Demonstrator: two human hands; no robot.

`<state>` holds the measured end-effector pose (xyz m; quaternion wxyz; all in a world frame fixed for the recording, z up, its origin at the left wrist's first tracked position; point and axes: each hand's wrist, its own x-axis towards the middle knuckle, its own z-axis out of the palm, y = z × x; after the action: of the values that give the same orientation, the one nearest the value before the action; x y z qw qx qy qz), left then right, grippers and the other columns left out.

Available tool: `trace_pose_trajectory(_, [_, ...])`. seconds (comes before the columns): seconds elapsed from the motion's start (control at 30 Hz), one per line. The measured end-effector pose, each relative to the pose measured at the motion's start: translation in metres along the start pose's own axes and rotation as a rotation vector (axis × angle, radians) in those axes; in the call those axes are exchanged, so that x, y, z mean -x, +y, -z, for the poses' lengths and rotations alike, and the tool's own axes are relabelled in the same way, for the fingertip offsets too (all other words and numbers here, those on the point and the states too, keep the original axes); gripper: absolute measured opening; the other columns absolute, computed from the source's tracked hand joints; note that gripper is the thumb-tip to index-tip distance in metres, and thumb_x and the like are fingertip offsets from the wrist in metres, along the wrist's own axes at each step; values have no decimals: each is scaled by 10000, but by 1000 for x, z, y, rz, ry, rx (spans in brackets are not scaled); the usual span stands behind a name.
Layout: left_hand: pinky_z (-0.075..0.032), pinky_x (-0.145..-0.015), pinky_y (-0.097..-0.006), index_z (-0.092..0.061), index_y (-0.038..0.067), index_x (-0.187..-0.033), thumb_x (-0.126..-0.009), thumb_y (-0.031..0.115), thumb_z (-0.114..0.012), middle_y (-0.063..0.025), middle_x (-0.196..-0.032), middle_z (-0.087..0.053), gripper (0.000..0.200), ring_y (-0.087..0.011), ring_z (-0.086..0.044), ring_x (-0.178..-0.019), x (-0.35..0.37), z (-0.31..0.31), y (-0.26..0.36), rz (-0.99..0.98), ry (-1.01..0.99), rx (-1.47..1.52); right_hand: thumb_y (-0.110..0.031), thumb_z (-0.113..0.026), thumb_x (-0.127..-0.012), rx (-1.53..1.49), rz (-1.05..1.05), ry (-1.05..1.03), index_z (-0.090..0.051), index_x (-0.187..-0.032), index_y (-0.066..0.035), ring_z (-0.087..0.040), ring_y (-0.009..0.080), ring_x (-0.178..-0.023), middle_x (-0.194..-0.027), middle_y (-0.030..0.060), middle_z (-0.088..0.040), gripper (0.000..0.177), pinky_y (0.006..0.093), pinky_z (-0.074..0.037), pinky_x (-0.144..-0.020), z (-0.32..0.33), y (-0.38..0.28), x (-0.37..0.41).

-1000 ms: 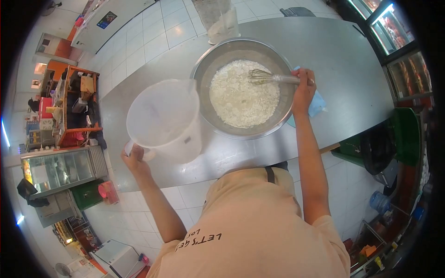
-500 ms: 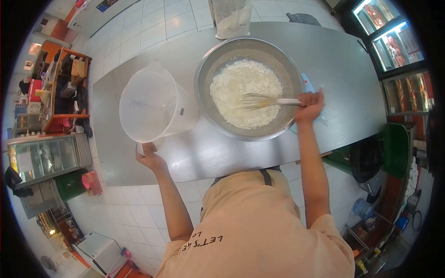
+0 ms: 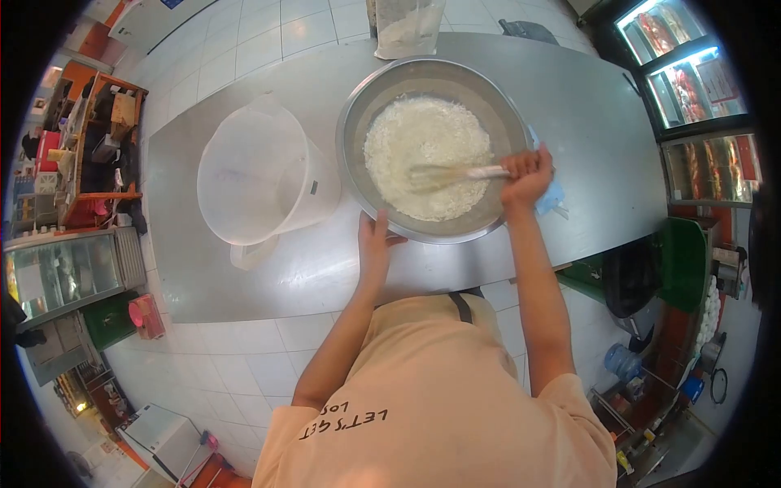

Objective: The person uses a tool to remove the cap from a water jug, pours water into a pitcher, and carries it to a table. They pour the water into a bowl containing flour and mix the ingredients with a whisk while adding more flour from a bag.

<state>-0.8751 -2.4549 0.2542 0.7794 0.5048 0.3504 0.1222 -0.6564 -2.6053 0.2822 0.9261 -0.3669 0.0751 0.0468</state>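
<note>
My right hand is closed round the handle of a wire whisk. The whisk's wires, blurred by motion, are down in a wet white floury mixture. This mixture fills the bottom of a wide metal mixing bowl. At the bowl's near left rim, my left hand holds the edge, its fingertips on the rim and its thumb apart along the outside. A large translucent plastic jug stands left of the bowl, with its handle towards me and no hand on it.
The work rests on a metal table. Beyond the bowl stands a clear container of white powder. Something light blue lies right of the bowl, partly hidden. A lit display fridge stands at the right.
My left hand has let go of the jug's handle and moved right to the bowl's rim. My right hand has moved the whisk slightly left, and its wires now blur.
</note>
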Motion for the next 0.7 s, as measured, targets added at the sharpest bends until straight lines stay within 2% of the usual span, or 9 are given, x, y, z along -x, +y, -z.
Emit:
trace_pose_trajectory(0.07, [-541, -630, -306, -404, 6, -1156, -957, 310, -418, -121, -995, -573, 363, -196, -624, -780, -3, -5, 2, -105, 24, 29, -261, -520, -872, 127, 73, 122, -267, -594, -161, -231, 119, -411, -502, -27, -234, 389, 302, -301, -453, 15, -25, -13])
trace_pose_trajectory(0.13, [-564, -571, -305, -389, -5, -1156, -944, 215, -458, -153, -1025, -573, 313, -210, -633, -707, 2, 0, -5, 20, -87, 45, -257, -516, -874, 98, 153, 137, -268, -592, -159, -225, 116, -411, -502, -29, -233, 388, 295, -287, -441, -1, -43, -28])
trace_pose_trajectory(0.27, [-567, -539, -308, -376, -11, -1157, -944, 212, -456, -159, -993, -577, 319, -218, -632, -661, 18, 5, -4, 13, -67, 71, -253, -500, -884, 17, 345, 149, -260, -581, -156, -219, 115, -407, -503, -35, -233, 398, 283, -252, -415, -9, -21, -62])
trace_pose_trajectory(0.33, [-570, -542, -304, -366, -8, -1175, -944, 226, -455, -157, -981, -581, 341, -215, -631, -668, 20, 15, -3, 77, -59, 6, -251, -496, -888, -19, 292, 162, -256, -568, -154, -223, 114, -406, -502, -30, -238, 411, 285, -249, -415, -23, 1, -49])
trace_pose_trajectory(0.43, [-568, -533, -296, -360, -8, -1190, -944, 241, -454, -158, -981, -580, 362, -210, -628, -659, 23, 19, 9, 58, -102, -12, -259, -496, -890, -76, 128, 97, -275, -571, -153, -231, 112, -403, -497, -28, -247, 402, 282, -240, -407, -11, 19, -13])
trace_pose_trajectory(0.5, [-568, -533, -298, -355, -9, -1198, -945, 246, -452, -159, -980, -580, 373, -209, -627, -652, 20, 23, 8, 50, -112, -19, -275, -484, -897, -26, -103, 9, -284, -574, -156, -236, 109, -402, -490, -29, -245, 398, 275, -234, -398, 6, 16, 19])
trace_pose_trajectory(0.57, [-567, -533, -300, -350, -11, -1205, -945, 252, -451, -160, -979, -581, 383, -209, -625, -645, 19, 29, 10, 39, -118, -18, -289, -470, -902, 69, -127, -68, -283, -582, -158, -238, 110, -399, -496, -33, -237, 393, 271, -231, -392, 30, -5, 29])
trace_pose_trajectory(0.63, [-567, -535, -304, -347, -15, -1211, -946, 252, -449, -164, -970, -581, 390, -210, -624, -629, 23, 31, 10, 95, -121, -27, -288, -461, -903, 149, -21, 77, -296, -589, -159, -251, 106, -406, -509, -32, -251, 378, 273, -235, -389, 36, -33, 12])
trace_pose_trajectory(0.7, [-566, -534, -305, -347, -16, -1213, -946, 252, -449, -165, -967, -581, 392, -212, -623, -622, 28, 33, 9, 94, -128, -21, -281, -482, -891, 153, 124, 34, -304, -603, -165, -257, 96, -418, -523, -41, -266, 357, 278, -243, -393, 34, -51, -15])
